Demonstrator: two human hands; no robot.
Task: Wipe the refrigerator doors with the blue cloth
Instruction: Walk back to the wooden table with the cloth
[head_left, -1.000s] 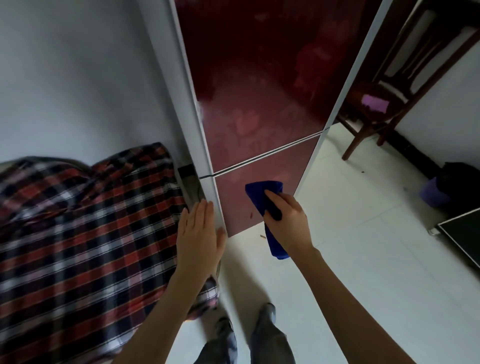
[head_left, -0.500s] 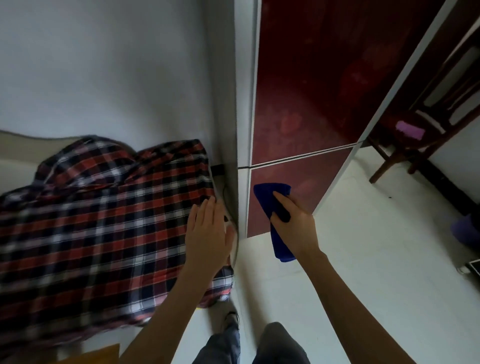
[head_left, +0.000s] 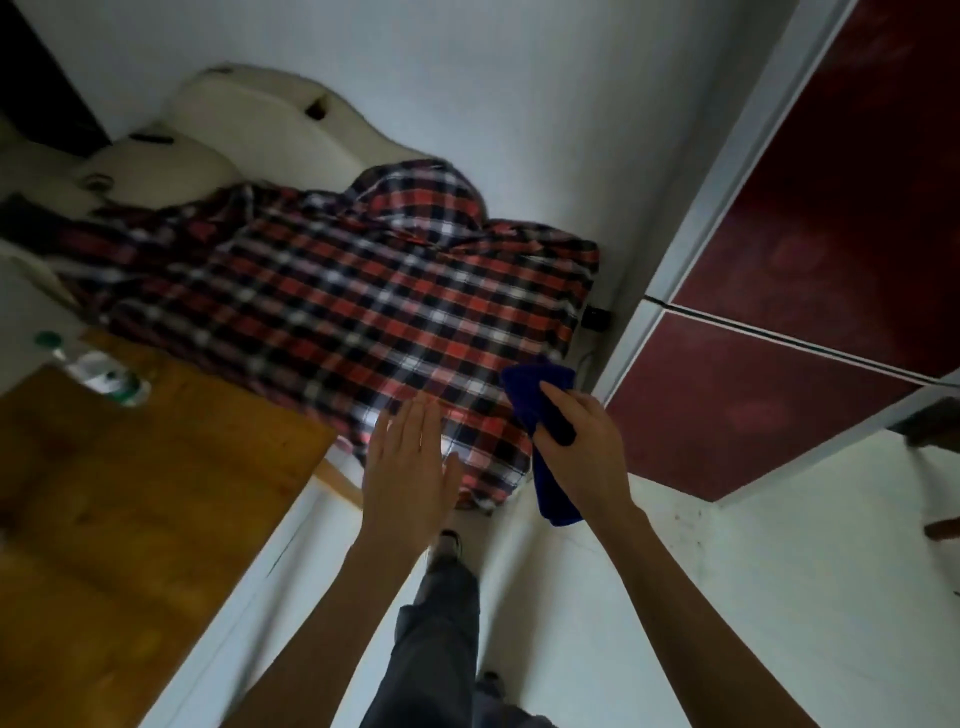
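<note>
The refrigerator stands at the right, with a dark red upper door (head_left: 841, 197) and a dark red lower door (head_left: 737, 410) split by a thin grey gap. My right hand (head_left: 582, 447) grips the blue cloth (head_left: 545, 415), which hangs below my fist, just left of the lower door's grey side edge and off the red face. My left hand (head_left: 410, 467) is flat with straight fingers, hovering over the corner of a plaid cloth, and holds nothing.
A red, black and white plaid cloth (head_left: 337, 312) covers something low beside the refrigerator. A wooden table (head_left: 124, 499) with a plastic bottle (head_left: 98, 371) is at the left. A cream case (head_left: 270, 124) leans on the wall. White tiled floor (head_left: 779, 597) lies below.
The view has swung left, so the refrigerator now sits at the right edge. My right hand with the cloth has come off the lower door's face toward its left edge. My left hand stays flat.
</note>
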